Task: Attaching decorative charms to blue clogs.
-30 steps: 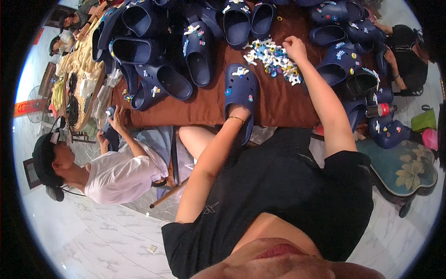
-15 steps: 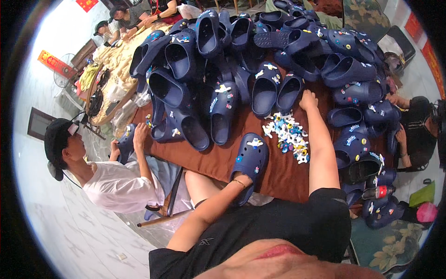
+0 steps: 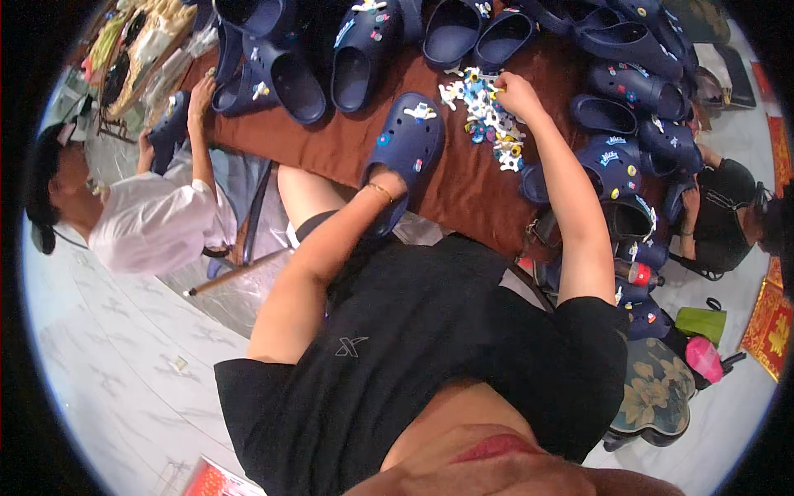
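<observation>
My left hand (image 3: pixel 389 180) grips the heel end of a navy blue clog (image 3: pixel 407 147) that lies on the brown tablecloth (image 3: pixel 339 149); the clog carries a few small charms. My right hand (image 3: pixel 514 89) reaches into a pile of small white and coloured shoe charms (image 3: pixel 484 112) further back on the cloth, fingers pinched among them. Whether it holds a charm is hidden by the fingers.
Many navy clogs (image 3: pixel 364 50) cover the back and right (image 3: pixel 616 165) of the table. A person in a white shirt and dark cap (image 3: pixel 149 219) sits at my left, hands on a clog. Another person in black (image 3: pixel 719 215) sits at the right. A green bag (image 3: pixel 701 322) lies on the floor.
The camera view shifted, bringing the table closer. My left hand stays on the clog; my right hand remains at the charm pile.
</observation>
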Motion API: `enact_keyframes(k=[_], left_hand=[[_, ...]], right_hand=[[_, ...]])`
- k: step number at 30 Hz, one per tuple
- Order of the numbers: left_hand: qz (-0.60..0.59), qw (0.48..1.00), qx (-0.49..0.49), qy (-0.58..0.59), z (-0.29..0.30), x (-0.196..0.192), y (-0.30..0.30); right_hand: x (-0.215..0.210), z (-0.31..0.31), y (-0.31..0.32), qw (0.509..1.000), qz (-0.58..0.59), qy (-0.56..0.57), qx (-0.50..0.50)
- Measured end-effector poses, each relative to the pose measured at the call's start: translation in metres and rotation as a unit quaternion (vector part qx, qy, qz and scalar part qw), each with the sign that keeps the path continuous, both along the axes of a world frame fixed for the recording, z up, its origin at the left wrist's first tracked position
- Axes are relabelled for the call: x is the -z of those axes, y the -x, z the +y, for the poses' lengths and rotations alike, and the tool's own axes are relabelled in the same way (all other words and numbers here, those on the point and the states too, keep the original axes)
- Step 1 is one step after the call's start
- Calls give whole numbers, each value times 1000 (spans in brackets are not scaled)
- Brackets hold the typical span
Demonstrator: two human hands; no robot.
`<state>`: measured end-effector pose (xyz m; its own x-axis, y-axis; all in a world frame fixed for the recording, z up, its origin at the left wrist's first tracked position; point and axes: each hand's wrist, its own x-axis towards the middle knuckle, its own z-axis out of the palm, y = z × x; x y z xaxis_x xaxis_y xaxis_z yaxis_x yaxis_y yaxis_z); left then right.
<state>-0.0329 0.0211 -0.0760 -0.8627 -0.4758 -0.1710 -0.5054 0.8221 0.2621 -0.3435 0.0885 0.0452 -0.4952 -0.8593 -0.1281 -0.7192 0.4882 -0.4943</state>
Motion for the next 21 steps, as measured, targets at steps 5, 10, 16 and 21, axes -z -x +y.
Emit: enact_keyframes(k=[5,10,16,21], left_hand=[[-47,999,10,-26,0,3,12],[-110,993,44,-19,-4,0,11],[39,999,36,5,2,-45,9],[-140,983,122,4,-3,-61,14]], right_hand=[[2,24,-39,991,128,34,-29],[-5,4,-104,967,84,231,-71],[12,-10,-156,977,102,186,-27],[5,-20,-152,978,106,180,-10]])
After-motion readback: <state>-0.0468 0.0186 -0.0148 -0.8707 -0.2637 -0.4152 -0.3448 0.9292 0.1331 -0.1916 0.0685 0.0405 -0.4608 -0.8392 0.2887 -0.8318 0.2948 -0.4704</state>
